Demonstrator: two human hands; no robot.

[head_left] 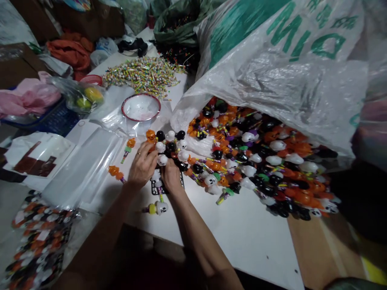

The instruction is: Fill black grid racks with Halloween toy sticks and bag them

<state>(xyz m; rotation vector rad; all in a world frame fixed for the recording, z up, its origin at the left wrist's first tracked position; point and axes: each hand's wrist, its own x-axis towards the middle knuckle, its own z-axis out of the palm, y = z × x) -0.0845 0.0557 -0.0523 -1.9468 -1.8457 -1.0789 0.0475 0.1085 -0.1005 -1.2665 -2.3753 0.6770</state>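
Note:
My left hand (142,165) and my right hand (171,175) rest together on a black slotted rack (156,187) on the white table (242,229). Standing in the rack is a cluster of small toys (171,147) with orange pumpkin, black and white ghost heads. Both hands curl their fingers around the toys at the rack's near side; exactly which toy each one pinches is hidden. A ring shows on my left hand. A loose white ghost toy (157,208) lies just in front of the rack.
A big plastic sack (272,76) spills a heap of the same toys (260,161) at right. Clear bags (87,169) lie left, a red-rimmed white bowl (140,107) behind, striped candies (145,74) farther back. Packed toy bags (39,237) sit lower left.

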